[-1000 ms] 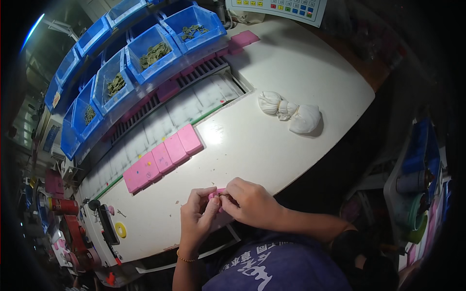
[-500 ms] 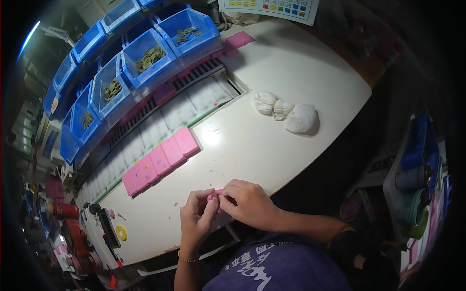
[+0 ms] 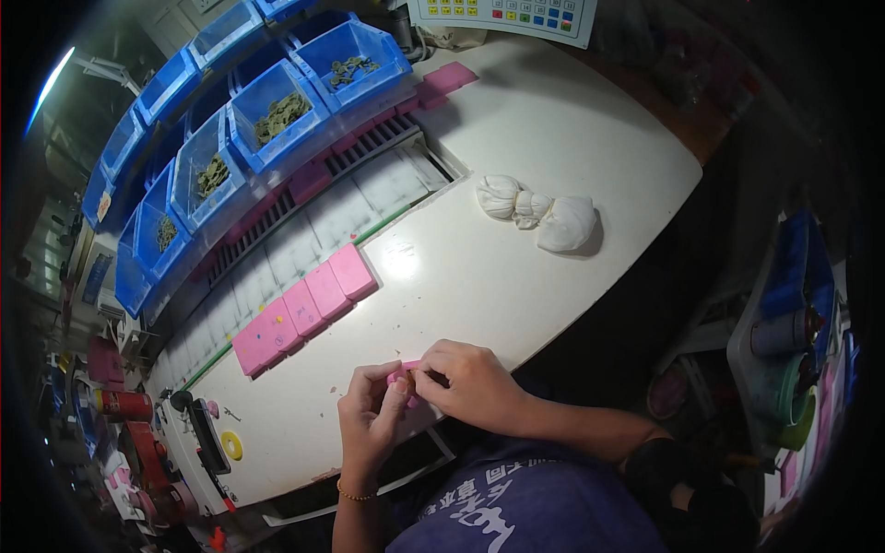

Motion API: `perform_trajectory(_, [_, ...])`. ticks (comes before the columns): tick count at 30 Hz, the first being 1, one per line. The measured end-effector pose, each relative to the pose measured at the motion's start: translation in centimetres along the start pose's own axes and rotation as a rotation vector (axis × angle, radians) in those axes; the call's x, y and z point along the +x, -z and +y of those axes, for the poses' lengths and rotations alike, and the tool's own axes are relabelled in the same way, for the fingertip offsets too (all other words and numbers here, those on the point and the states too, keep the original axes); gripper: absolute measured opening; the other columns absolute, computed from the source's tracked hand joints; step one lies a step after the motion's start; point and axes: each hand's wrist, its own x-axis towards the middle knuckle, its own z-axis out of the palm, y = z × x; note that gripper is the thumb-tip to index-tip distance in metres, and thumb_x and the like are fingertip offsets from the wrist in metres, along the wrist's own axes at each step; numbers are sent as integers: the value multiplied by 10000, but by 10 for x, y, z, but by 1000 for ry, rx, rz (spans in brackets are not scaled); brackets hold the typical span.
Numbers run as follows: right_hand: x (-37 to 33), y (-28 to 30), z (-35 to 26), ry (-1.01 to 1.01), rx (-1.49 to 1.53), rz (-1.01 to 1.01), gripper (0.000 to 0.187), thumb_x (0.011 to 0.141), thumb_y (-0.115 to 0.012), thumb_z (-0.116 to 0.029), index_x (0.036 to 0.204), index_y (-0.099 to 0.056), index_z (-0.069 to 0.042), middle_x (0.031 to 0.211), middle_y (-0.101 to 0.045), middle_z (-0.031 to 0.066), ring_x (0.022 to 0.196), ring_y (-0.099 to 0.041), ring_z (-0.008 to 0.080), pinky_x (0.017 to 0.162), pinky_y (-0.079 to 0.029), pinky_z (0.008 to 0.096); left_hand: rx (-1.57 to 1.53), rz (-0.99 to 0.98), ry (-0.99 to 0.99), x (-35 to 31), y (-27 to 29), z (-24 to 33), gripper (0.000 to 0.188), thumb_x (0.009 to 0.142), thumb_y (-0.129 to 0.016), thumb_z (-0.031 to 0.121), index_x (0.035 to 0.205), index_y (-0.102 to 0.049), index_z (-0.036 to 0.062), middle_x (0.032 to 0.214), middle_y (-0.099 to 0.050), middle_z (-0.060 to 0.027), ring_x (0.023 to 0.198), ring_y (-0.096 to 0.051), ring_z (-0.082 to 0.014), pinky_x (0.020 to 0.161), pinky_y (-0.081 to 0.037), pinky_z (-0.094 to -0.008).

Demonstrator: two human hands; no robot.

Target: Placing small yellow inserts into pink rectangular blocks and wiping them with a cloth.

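Both hands meet at the near edge of the white worktable [image 3: 553,166]. Left hand [image 3: 369,424] and right hand [image 3: 470,387] each have fingers curled in, pinching the same small pink part [image 3: 403,376] between the fingertips. Part sits just above the table surface, right at the near edge, mostly hidden by the fingers, so its exact shape is unclear. Neither hand holds anything else that I can see.

Just beyond the hands: a few tiny pink specks on the table, then a row of 5 pink rectangular blocks [image 3: 304,309] laid side by side, touching, running from near-left to far-right. Beyond that row, a long strip of clear trays [image 3: 304,244] beside a slotted rail, with more pink blocks [image 3: 442,81] along its far side.

Far left: tilted blue bins [image 3: 277,115], several holding dark green small parts.

Right of centre: a white knotted cloth bundle [image 3: 539,212], well apart from the hands.

Near left: a yellow tape roll [image 3: 231,446], a black hand tool [image 3: 207,441], red cans [image 3: 120,405] off the table edge.

Progress, as a judgement: 5 blocks already lined up look done; the part in hand is mid-work. How many remain, I can't tell from this view.
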Motion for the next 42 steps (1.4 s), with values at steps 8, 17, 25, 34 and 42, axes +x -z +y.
perform_trajectory(8, [-1, 8, -11, -130, 301, -3, 210, 881, -671, -187, 917, -675, 21, 924, -649, 164, 753, -667, 313, 724, -545, 390, -10, 10, 27, -1, 4, 0, 214, 979, -615, 148, 1115, -583, -13, 892, -664, -54, 718, -585, -63, 579, -458, -203])
perform_trajectory(17, [-11, 9, 9, 112, 188, -90, 249, 876, -699, -138, 1063, -643, 17, 1134, -601, 182, 949, -662, 321, 846, -537, 369, -51, 56, 70, 0, 17, 3, 202, 986, -602, 124, 1120, -591, -27, 827, -649, -37, 670, -551, -51, 578, -442, -203])
perform_trajectory(25, [-17, 3, 8, 142, 179, -50, 237, 855, -724, -132, 1028, -634, 3, 1219, -579, 198, 1019, -642, 343, 866, -536, 386, -63, 49, 40, -1, 18, -1, 210, 984, -605, 136, 1122, -593, -22, 805, -626, -27, 655, -535, -50, 568, -435, -204])
perform_trajectory(34, [-16, -2, 8, 320, 31, 114, 198, 833, -748, -59, 1013, -689, 0, 1135, -633, 173, 926, -674, 279, 793, -567, 346, -93, 70, 66, -1, 21, -4, 216, 983, -610, 148, 1128, -586, -10, 844, -624, -23, 681, -541, -48, 570, -443, -198])
perform_trajectory(42, [-17, -4, 10, 293, 70, 113, 145, 858, -698, -80, 972, -653, -2, 1068, -628, 125, 977, -639, 270, 830, -553, 365, -109, 94, 77, -1, 19, -3, 215, 973, -623, 166, 1108, -590, 2, 877, -589, -6, 656, -512, -31, 518, -404, -171])
